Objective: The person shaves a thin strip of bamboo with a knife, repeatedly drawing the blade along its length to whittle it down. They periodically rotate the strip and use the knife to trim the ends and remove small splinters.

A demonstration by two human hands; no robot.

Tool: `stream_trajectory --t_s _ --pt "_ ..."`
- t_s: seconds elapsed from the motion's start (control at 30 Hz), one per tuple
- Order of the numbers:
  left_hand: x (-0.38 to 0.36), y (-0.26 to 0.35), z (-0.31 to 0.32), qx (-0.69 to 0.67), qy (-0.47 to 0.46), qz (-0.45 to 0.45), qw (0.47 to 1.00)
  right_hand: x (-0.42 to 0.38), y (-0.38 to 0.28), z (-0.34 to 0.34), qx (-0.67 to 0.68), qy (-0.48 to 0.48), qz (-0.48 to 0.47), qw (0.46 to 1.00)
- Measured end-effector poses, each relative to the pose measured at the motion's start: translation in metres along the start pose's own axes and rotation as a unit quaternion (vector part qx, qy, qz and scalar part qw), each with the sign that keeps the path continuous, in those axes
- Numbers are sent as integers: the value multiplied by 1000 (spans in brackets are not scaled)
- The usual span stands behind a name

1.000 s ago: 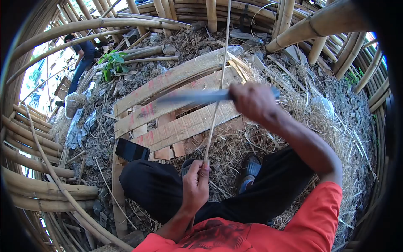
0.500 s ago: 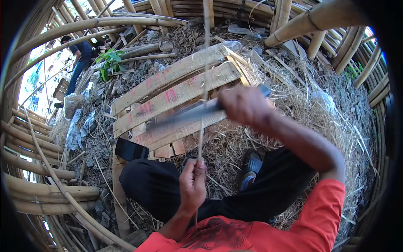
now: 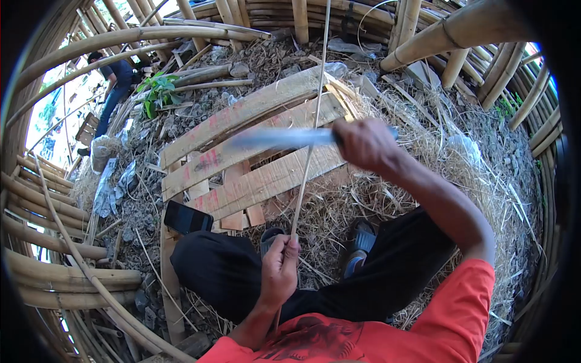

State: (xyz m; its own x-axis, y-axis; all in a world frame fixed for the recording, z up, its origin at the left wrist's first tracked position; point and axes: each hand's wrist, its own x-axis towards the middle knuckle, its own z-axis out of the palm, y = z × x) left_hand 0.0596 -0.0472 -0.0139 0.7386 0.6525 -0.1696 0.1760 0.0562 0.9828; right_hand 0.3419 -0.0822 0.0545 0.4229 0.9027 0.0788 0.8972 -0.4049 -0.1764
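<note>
My left hand is closed around the lower part of a long, thin bamboo strip, which runs up and away past the top of the view. My right hand grips the handle of a machete. Its blade points left, smeared by motion, and crosses the strip in this view. Beneath the blade lies a slatted wooden pallet with faded red marks on its boards.
A dark phone leans at the pallet's near left corner, beside my knee. Fibrous shavings cover the ground to the right. Bamboo poles line the left side. Another person bends down at the far upper left.
My right hand has shifted slightly right, and the machete blade has swung up to nearly level. The strip's far end has tilted right, while my left hand stays almost in place.
</note>
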Motion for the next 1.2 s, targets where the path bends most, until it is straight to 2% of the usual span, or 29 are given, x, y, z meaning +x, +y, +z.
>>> stream_trajectory --t_s 0.03,0.07,0.17,0.2,0.27,0.33,0.4,0.47,0.53,0.57,0.6,0.67,0.73,0.77,0.8,0.87,0.93,1.0,1.03,1.07,1.13,1.17,1.2 --pt "-1 4 3 -32 -4 -20 999 -8 -9 5 -13 -13 -80 997" --pt "1 9 5 -50 1 -25 998 -16 -9 17 20 111 -214 970" --pt "8 25 2 -113 25 -50 992 13 7 11 -24 65 2 998" --pt "9 27 1 -132 22 -54 989 16 19 18 -1 111 -33 993" --pt "17 33 0 -176 12 -48 983 5 6 17 49 82 -9 995" --pt "17 34 3 -191 0 -60 980 -7 -12 11 55 77 -64 993" --pt "20 38 4 -192 -6 -51 980 -14 -25 15 37 81 -202 975" --pt "19 40 4 -181 -19 -51 982 -17 -32 29 36 102 -267 958" --pt "18 40 0 -180 -25 -64 981 -4 -21 26 25 139 -235 962" --pt "15 39 -2 -187 -23 -79 979 3 -17 19 31 70 -73 994" --pt "14 39 -2 -196 -22 -91 976 13 -9 11 16 88 -5 996" --pt "10 33 -1 -199 -38 -105 974 16 1 9 -15 85 8 996" --pt "11 25 3 -191 -39 -93 976 -3 -14 15 27 17 -68 997" --pt "11 22 5 -179 -35 -80 980 -8 -20 24 10 20 -128 991" --pt "12 21 5 -165 -33 -65 984 -9 -22 24 -2 103 -228 968" --pt "9 21 1 -116 -9 -36 993 11 -11 11 -21 31 -15 999" --pt "7 21 0 -94 3 -22 995 23 12 7 -34 43 -42 998" --pt "8 19 -1 -90 -3 -19 996 9 -5 10 12 -21 -3 1000" --pt "7 14 1 -68 1 -14 998 1 -12 14 5 17 -67 998" --pt "5 12 1 -67 -2 -16 998 -1 -11 17 -13 93 -195 976" --pt "-1 15 2 -64 -7 -25 998 14 -10 1 -27 -33 12 999" --pt "-2 17 2 -75 -14 -30 997 25 9 2 -60 47 19 997" --pt "-5 15 3 -64 -25 -33 997 33 38 16 -61 141 -20 988"
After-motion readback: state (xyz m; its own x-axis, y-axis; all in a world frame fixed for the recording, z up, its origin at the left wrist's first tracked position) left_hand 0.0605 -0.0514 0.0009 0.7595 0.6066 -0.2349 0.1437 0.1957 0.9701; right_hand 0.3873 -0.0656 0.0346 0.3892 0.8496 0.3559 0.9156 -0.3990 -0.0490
